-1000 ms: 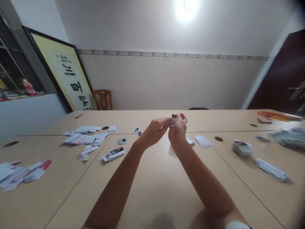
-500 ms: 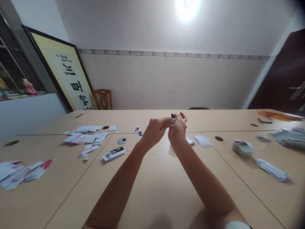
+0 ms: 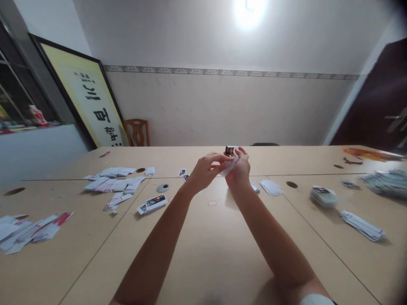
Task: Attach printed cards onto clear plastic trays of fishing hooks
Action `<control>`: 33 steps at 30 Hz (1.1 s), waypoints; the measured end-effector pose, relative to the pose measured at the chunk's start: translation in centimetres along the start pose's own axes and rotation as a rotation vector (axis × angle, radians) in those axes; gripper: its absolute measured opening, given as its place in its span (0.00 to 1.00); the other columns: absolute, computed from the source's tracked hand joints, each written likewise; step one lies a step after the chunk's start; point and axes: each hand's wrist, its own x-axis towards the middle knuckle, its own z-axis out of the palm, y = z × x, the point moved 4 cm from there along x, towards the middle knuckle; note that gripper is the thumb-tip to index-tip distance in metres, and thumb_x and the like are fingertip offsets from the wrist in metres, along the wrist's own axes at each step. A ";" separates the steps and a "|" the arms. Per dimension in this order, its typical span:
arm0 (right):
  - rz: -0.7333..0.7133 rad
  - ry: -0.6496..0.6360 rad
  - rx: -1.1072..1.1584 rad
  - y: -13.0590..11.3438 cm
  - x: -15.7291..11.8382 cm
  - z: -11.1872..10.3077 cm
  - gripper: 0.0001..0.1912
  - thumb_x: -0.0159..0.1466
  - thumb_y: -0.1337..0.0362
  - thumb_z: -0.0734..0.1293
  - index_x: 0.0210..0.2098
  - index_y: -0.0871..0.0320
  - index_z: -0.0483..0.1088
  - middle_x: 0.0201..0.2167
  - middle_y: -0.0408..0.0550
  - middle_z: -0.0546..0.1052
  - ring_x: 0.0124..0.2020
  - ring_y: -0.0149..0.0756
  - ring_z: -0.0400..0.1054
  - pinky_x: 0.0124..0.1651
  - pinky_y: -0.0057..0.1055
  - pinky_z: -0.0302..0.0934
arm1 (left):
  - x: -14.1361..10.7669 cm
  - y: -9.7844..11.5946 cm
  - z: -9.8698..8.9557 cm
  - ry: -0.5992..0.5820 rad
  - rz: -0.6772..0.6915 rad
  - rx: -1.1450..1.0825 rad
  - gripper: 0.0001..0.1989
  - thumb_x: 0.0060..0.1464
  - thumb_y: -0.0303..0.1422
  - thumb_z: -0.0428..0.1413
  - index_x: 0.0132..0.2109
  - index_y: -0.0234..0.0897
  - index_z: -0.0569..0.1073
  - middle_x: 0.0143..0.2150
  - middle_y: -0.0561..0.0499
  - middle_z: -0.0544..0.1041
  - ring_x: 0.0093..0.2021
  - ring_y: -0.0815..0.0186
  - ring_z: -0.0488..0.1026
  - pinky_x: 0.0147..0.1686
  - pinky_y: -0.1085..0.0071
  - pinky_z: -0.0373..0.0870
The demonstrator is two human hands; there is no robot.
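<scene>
Above the middle of the table, my left hand [image 3: 206, 171] pinches a thin, translucent white piece [image 3: 229, 167], perhaps a small plastic bag. My right hand [image 3: 239, 169] is closed beside it, touching the same piece and holding a small dark printed card [image 3: 230, 150] that sticks up past its fingers. Two small printed cards [image 3: 182, 172] lie left of my left hand, one partly covered by it. White cards [image 3: 271, 187] rest just right of my right wrist. A red-edged label [image 3: 212, 203] lies between my forearms.
A stack of printed cards [image 3: 152, 204] and a round grey cap [image 3: 163, 188] are left of my forearms. Paper piles [image 3: 114, 184] spread farther left. At right are a stack of clear packets [image 3: 323, 197], a white strip bundle [image 3: 362, 225] and a plastic-wrapped pile [image 3: 386, 183].
More of the printed card shows above my right hand. The translucent piece is more spread out between my hands, and my left hand has shifted slightly left.
</scene>
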 end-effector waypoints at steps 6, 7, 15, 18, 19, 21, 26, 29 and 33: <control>0.161 0.092 0.094 0.2 -0.9 0.5 0.18 0.59 0.67 0.62 0.46 0.48 0.55 0.31 0.39 0.72 0.30 0.32 0.73 0.34 0.30 0.68 | 0.0 -1.5 -0.2 0.122 -0.244 -0.162 0.18 0.48 0.38 0.67 0.41 0.35 0.70 0.50 0.40 0.73 0.55 0.53 0.70 0.49 0.57 0.70; 0.161 0.093 0.087 0.2 -0.9 0.6 0.19 0.58 0.68 0.63 0.46 0.48 0.55 0.31 0.39 0.72 0.30 0.33 0.73 0.33 0.31 0.68 | -0.1 -1.6 -0.2 0.138 -0.292 -0.203 0.22 0.45 0.38 0.69 0.43 0.35 0.69 0.51 0.40 0.73 0.53 0.53 0.71 0.47 0.58 0.70; 0.097 0.042 0.062 0.1 -0.2 0.1 0.24 0.52 0.69 0.66 0.47 0.51 0.58 0.30 0.41 0.74 0.32 0.34 0.72 0.36 0.33 0.66 | 0.0 -2.2 -0.1 0.206 -0.375 -0.414 0.39 0.37 0.33 0.73 0.54 0.36 0.63 0.40 0.46 0.76 0.39 0.61 0.74 0.39 0.66 0.70; -0.022 -0.007 0.043 -0.8 0.5 -0.3 0.24 0.49 0.69 0.69 0.44 0.52 0.62 0.33 0.40 0.75 0.36 0.33 0.72 0.41 0.33 0.65 | 0.6 -2.9 -0.1 0.216 -0.341 -0.481 0.28 0.41 0.31 0.69 0.50 0.35 0.68 0.38 0.50 0.74 0.35 0.68 0.71 0.34 0.73 0.66; -0.058 -0.013 0.023 -1.2 0.8 -0.5 0.23 0.49 0.68 0.69 0.44 0.52 0.63 0.34 0.40 0.75 0.37 0.32 0.72 0.41 0.32 0.63 | 0.8 -3.1 -0.1 0.216 -0.344 -0.494 0.23 0.44 0.30 0.67 0.47 0.34 0.69 0.36 0.51 0.74 0.34 0.70 0.70 0.33 0.75 0.65; -0.106 -0.037 -0.047 -2.1 1.4 -0.8 0.20 0.48 0.66 0.71 0.42 0.53 0.68 0.33 0.39 0.75 0.35 0.31 0.72 0.39 0.29 0.61 | 1.2 -3.6 -0.2 0.215 -0.372 -0.499 0.15 0.48 0.30 0.63 0.44 0.35 0.71 0.35 0.52 0.72 0.33 0.72 0.69 0.30 0.77 0.63; -0.135 -0.212 -0.296 -4.4 2.3 -1.0 0.11 0.48 0.64 0.73 0.32 0.58 0.76 0.25 0.39 0.75 0.26 0.27 0.68 0.28 0.25 0.56 | 2.0 -3.9 0.2 0.131 -0.432 -0.556 0.09 0.53 0.27 0.56 0.43 0.34 0.72 0.38 0.48 0.74 0.35 0.71 0.72 0.35 0.75 0.71; -0.133 -0.325 -0.476 -5.6 2.3 -1.0 0.10 0.47 0.63 0.76 0.29 0.60 0.77 0.22 0.42 0.76 0.23 0.26 0.66 0.25 0.24 0.54 | 1.8 -3.6 0.5 0.081 -0.442 -0.587 0.10 0.55 0.28 0.57 0.45 0.33 0.72 0.40 0.46 0.75 0.36 0.69 0.74 0.38 0.69 0.76; -0.214 -0.426 -0.650 -7.4 1.7 -0.9 0.09 0.49 0.63 0.76 0.27 0.61 0.78 0.19 0.42 0.76 0.20 0.25 0.62 0.22 0.25 0.52 | 1.1 -2.9 0.4 0.059 -0.454 -0.577 0.13 0.57 0.30 0.58 0.49 0.33 0.72 0.42 0.43 0.77 0.39 0.62 0.78 0.35 0.64 0.79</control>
